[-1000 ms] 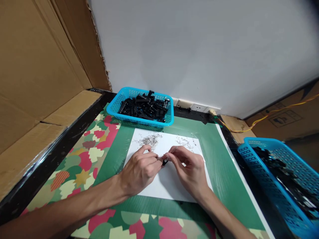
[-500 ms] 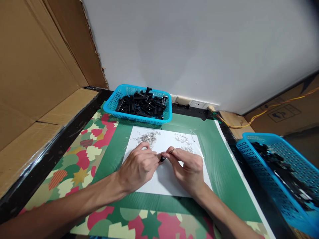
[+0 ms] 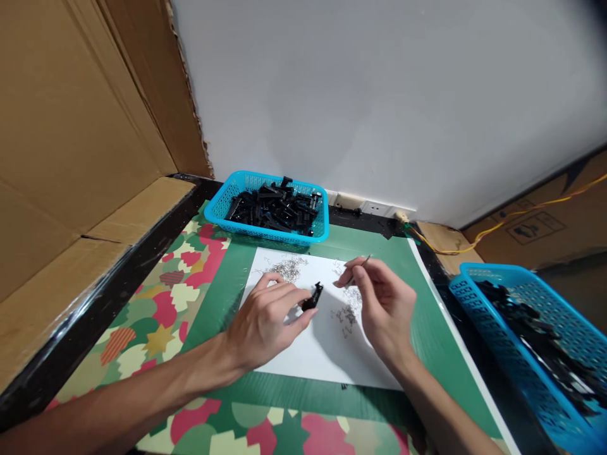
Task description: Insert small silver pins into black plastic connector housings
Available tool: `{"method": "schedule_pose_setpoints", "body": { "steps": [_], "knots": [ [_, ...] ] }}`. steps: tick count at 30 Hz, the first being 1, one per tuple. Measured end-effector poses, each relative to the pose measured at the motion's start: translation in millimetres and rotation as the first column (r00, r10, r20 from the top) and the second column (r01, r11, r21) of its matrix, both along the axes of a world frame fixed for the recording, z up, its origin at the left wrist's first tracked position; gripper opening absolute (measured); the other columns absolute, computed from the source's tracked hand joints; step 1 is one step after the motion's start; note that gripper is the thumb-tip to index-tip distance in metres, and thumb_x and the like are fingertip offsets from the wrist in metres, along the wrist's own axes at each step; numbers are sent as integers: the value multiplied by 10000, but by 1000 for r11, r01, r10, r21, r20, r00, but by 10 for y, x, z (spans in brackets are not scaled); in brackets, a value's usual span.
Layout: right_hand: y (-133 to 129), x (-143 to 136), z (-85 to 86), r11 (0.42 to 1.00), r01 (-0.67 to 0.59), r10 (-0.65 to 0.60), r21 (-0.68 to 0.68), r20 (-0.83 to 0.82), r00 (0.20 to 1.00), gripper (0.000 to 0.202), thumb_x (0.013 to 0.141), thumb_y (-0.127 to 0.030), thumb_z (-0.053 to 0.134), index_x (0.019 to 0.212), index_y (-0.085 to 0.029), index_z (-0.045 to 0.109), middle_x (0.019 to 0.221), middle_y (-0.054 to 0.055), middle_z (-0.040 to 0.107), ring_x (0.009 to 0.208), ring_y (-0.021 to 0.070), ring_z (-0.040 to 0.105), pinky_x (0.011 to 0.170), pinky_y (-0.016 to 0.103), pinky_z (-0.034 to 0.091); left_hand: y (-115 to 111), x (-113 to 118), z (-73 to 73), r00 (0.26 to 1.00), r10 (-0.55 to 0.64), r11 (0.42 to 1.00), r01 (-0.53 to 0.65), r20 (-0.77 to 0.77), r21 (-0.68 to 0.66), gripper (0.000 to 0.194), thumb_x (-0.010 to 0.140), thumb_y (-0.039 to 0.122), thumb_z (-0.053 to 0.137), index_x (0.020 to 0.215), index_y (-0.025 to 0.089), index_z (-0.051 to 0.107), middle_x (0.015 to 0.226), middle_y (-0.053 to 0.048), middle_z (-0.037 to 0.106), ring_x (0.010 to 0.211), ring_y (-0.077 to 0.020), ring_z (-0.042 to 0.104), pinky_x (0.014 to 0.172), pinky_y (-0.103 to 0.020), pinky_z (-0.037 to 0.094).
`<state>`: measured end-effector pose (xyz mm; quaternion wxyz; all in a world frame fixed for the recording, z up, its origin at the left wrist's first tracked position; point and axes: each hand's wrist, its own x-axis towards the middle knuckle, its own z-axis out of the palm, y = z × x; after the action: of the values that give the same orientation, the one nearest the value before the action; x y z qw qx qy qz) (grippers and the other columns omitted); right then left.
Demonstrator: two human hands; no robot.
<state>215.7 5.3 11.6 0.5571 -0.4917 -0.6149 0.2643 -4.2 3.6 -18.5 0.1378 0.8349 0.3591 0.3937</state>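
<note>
While the left hand (image 3: 270, 322) pinches a black piece (image 3: 313, 297) over white paper (image 3: 303, 351), the right hand (image 3: 387, 303) pinches a thin stick (image 3: 351, 280) (maybe metal); this fiddly fitting step seems to need steady fingers next.

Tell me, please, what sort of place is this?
It looks like a makeshift work corner, perhaps a small workshop: a basket of black parts near the wall, tiny metal-looking bits on a white sheet, and cardboard along the left.
</note>
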Motion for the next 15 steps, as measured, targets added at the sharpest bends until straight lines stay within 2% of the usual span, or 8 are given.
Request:
{"method": "schedule_pose_setpoints", "body": {
  "steps": [3, 5, 7, 9, 12, 15],
  "knots": [
    [143, 114, 27, 996, 20, -4, -84, 182, 983, 264, 1093, -404, 575, 988, -201, 708, 774, 17, 656, 665, 163, 557, 626, 290, 434, 19, -17, 98, 984, 151, 981, -138, 90, -134, 92, 1012, 295, 684, 1046, 209, 674, 876, -7, 742, 807, -185, 677, 876, -369, 460],
    [230, 143, 0, 985, -11, 71, -169, 353, 933, 279, 1084, -401, 577, 976, -194, 729, 805, 32, 681, 674, 166, 542, 628, 290, 401, 48, -39, 146, 954, 248, 938, -192, 170, -290, 127, 1036, 345, 637, 1059, 221, 650, 850, 3, 711, 793, -181, 652, 800, -334, 456],
    [306, 116, -56, 964, -59, 176, -260, 458, 871, 252, 1062, -372, 596, 986, -190, 754, 842, 48, 718, 697, 180, 575, 649, 293, 411, 88, -67, 167, 911, 307, 883, -165, 276, -439, 179, 1060, 399, 585, 1091, 226, 621, 798, 19, 668, 745, -169, 623, 728, -302, 448],
    [372, 43, -121, 944, -90, 247, -316, 502, 829, 211, 1029, -328, 620, 993, -189, 775, 862, 59, 740, 722, 196, 610, 663, 295, 418, 134, -95, 160, 858, 343, 847, -105, 384, -522, 221, 1063, 437, 567, 1118, 226, 600, 752, 33, 627, 699, -159, 597, 677, -280, 438],
    [458, -106, -194, 933, -100, 280, -346, 520, 807, 179, 991, -279, 636, 983, -192, 793, 845, 56, 745, 724, 200, 623, 662, 295, 404, 203, -130, 129, 792, 380, 826, -58, 478, -561, 259, 1052, 463, 575, 1146, 223, 592, 737, 39, 594, 663, -146, 561, 641, -263, 432],
    [521, -241, -216, 923, -105, 298, -370, 516, 803, 166, 969, -292, 663, 956, -193, 795, 770, 32, 710, 678, 189, 601, 631, 291, 371, 257, -150, 117, 758, 399, 825, -51, 516, -563, 275, 1041, 467, 590, 1167, 223, 597, 750, 40, 562, 656, -137, 531, 623, -253, 424]
  ]
}}
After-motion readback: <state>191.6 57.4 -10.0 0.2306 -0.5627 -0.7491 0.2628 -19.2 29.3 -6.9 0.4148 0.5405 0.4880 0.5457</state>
